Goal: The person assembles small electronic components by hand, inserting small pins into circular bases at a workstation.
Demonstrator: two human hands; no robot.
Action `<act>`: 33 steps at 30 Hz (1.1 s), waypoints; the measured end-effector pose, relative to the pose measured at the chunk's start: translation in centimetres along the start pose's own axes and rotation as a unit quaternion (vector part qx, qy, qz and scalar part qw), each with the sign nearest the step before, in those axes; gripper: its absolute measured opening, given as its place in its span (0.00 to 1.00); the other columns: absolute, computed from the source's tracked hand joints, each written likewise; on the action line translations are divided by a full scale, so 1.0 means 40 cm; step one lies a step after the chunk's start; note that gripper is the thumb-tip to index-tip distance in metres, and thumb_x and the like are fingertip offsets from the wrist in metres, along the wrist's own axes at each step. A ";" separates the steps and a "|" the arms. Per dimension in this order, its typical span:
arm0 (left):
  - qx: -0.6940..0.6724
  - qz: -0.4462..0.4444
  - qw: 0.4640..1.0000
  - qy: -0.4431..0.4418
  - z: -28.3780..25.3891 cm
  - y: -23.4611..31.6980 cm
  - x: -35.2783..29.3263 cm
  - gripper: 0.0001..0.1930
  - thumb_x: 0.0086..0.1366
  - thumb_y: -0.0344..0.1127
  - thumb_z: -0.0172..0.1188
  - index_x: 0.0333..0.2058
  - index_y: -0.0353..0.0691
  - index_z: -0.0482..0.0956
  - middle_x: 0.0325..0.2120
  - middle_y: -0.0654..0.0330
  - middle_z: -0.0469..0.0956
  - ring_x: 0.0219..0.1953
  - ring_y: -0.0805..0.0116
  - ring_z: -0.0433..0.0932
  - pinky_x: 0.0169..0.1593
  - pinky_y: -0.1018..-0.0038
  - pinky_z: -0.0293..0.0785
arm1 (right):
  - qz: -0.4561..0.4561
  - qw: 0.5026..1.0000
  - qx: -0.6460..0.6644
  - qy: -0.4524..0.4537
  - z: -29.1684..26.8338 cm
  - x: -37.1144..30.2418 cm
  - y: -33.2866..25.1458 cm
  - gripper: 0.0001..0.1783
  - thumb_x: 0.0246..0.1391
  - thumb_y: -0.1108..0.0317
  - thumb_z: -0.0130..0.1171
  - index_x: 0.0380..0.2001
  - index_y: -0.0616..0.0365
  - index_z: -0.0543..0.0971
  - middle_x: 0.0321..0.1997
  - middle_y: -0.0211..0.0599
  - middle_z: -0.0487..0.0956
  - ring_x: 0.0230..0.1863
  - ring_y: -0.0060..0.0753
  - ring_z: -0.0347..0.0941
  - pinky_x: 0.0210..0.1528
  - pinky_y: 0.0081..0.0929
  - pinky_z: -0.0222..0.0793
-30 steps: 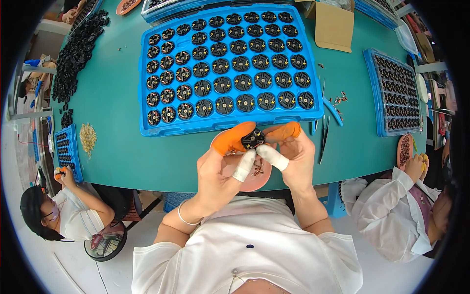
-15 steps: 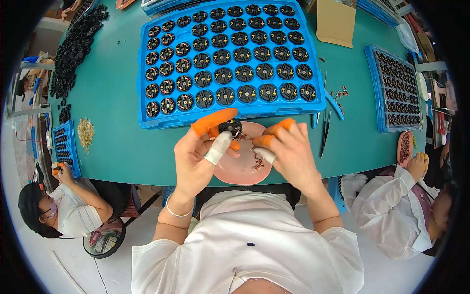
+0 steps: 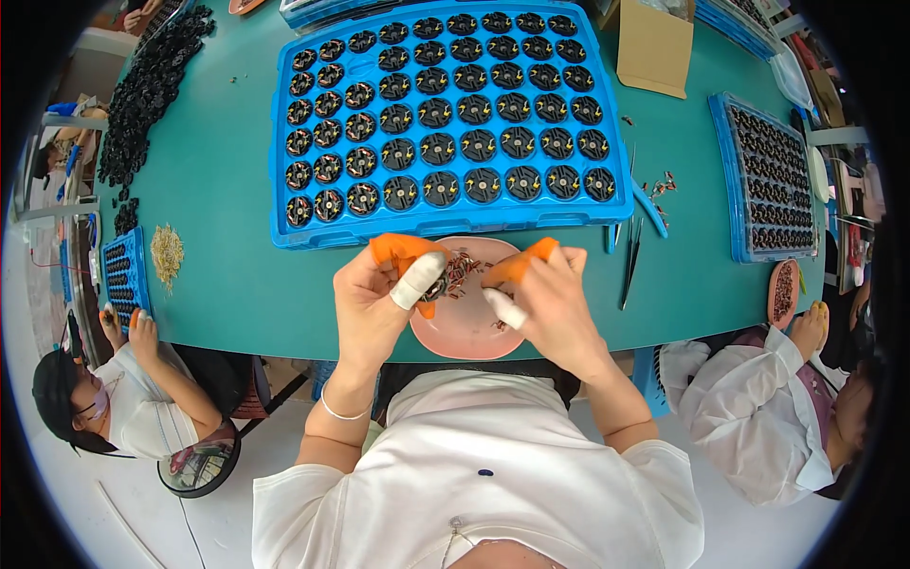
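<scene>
My left hand [image 3: 377,302], with orange and white finger covers, pinches a round black part [image 3: 437,288] over the left side of a pink oval dish [image 3: 464,343]. Its fingers hide most of that part. Small red-and-black wired pieces [image 3: 462,273] lie in the dish close beside it. My right hand [image 3: 550,299] is over the dish's right side, thumb and fingers drawn together. What they hold, if anything, is too small to tell. Just beyond both hands is a large blue tray [image 3: 455,226] with rows of round black parts carrying yellow or red-and-white bits.
Tweezers [image 3: 630,266] and a blue-handled tool [image 3: 648,205] lie right of the tray. Farther right are another filled blue tray [image 3: 725,190] and a cardboard box [image 3: 654,52]. Black parts [image 3: 142,104] are heaped at left. A co-worker sits on each side.
My left hand has tilted the round black part lower and turned it, so its face is now mostly hidden. The right hand has shifted slightly left and down.
</scene>
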State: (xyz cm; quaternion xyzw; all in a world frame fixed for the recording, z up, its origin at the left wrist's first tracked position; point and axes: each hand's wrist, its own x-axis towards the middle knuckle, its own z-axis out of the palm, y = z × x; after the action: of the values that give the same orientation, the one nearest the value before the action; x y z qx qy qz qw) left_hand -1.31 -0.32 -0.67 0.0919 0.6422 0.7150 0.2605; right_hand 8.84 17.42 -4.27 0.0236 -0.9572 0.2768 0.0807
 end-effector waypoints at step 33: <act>0.297 0.207 0.932 0.005 0.080 0.012 -0.035 0.06 0.56 0.25 0.66 0.34 0.35 0.81 0.19 0.65 0.76 0.19 0.81 0.68 0.22 0.84 0.59 | 0.134 0.816 0.530 0.188 -0.012 0.011 -0.051 0.12 0.46 0.82 0.63 0.37 0.65 0.77 0.39 0.41 0.78 0.40 0.30 0.74 0.42 0.25 0.68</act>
State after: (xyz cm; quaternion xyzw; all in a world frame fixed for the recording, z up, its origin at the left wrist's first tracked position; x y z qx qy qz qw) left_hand 1.26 1.74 0.56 0.2920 0.7932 0.5304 0.0646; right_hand 8.65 15.97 -2.72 -0.1188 -0.6224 0.7483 0.1964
